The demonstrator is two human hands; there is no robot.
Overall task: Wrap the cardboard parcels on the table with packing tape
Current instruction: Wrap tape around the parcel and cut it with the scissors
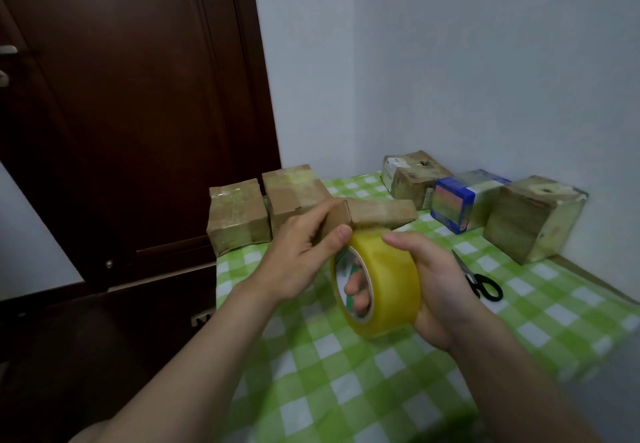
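My left hand (298, 252) holds a small flat cardboard parcel (377, 213) above the table, thumb pressed near its lower edge. A roll of yellowish packing tape (384, 280) sits just under the parcel, gripped by my right hand (436, 286) with fingers through its core. The roll's top touches the parcel's underside. Two taped brown parcels (239, 221) (294, 193) stand at the table's far left.
Black scissors (479, 280) lie on the green checked tablecloth (346, 356) right of my right hand. Against the wall stand a taped brown box (412, 176), a blue box (464, 200) and a larger taped box (533, 217). A dark wooden door (121, 113) is on the left.
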